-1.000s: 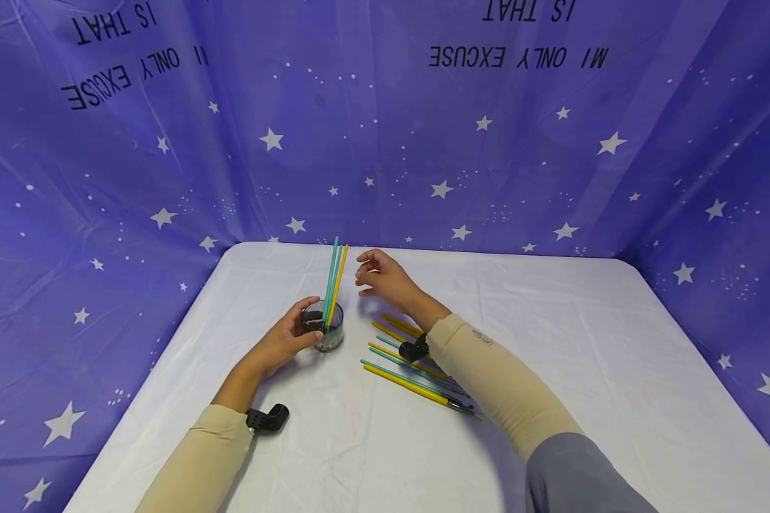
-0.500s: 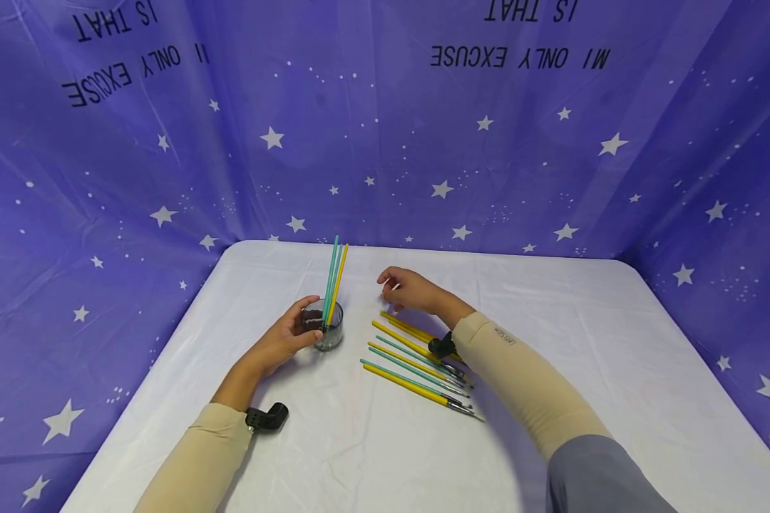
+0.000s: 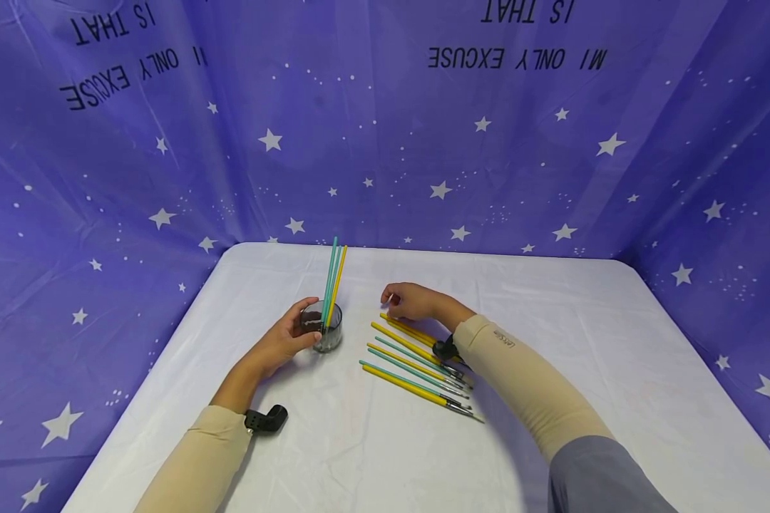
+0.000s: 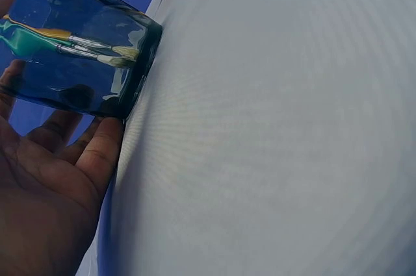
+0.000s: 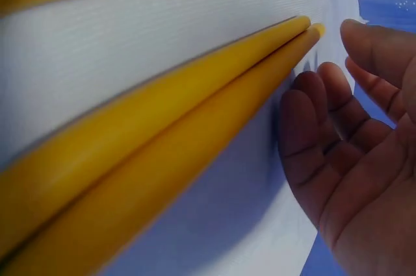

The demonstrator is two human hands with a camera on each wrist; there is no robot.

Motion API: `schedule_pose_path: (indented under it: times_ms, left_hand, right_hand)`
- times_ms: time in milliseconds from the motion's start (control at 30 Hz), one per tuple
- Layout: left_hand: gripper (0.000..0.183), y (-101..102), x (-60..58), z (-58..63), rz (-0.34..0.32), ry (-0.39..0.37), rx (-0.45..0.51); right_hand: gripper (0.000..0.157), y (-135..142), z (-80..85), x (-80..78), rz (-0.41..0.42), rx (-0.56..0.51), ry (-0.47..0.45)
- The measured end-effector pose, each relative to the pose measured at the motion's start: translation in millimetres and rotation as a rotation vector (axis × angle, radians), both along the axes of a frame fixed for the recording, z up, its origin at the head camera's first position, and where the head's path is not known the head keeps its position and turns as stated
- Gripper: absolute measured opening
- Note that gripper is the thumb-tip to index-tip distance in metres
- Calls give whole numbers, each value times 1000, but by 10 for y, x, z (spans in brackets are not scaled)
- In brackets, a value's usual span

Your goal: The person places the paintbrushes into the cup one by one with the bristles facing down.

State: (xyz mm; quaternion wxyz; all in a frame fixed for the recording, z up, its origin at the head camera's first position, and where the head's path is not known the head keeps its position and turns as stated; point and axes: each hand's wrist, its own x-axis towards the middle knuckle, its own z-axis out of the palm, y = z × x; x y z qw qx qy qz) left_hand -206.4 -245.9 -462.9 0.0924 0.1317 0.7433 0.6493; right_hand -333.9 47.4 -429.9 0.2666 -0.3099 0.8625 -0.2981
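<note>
My left hand (image 3: 277,346) grips a dark clear glass (image 3: 334,338), with thumb and fingers around its sides. In the glass stand several paintbrushes (image 3: 338,279) with teal and yellow handles; their bristles (image 4: 120,60) point down at the bottom. My right hand (image 3: 413,301) hovers at the handle ends of two yellow paintbrushes (image 5: 175,117) lying side by side. Its fingers are loosely bent, and the right wrist view shows nothing between them. Several more yellow and teal paintbrushes (image 3: 403,382) lie in a fanned row on the table, bristles toward the right.
A white cloth (image 3: 334,442) covers the table. Purple curtains with stars (image 3: 372,142) hang behind it and at both sides. Black wrist cameras (image 3: 268,419) are strapped to both wrists; the right one partly covers some brushes.
My right hand has moved away from the glass, to the right and down to the yellow handle ends. My left hand and the glass have stayed in place.
</note>
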Motion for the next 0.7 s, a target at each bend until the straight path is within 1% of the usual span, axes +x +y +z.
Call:
schedule_pose_path:
  times_ms: [200, 433, 567, 700]
  left_hand:
    - [76, -6, 5, 1, -7, 3, 5]
    - [76, 2, 3, 1, -8, 14, 10]
    - [76, 7, 4, -6, -5, 19, 10]
    - [75, 8, 12, -7, -1, 17, 5]
  right_hand:
    - [21, -8, 53, 37, 53, 55, 23]
    - [19, -30, 53, 21, 70, 75, -31]
    - [19, -24, 48, 19, 96, 93, -11]
    - [19, -40, 42, 36, 95, 106, 0]
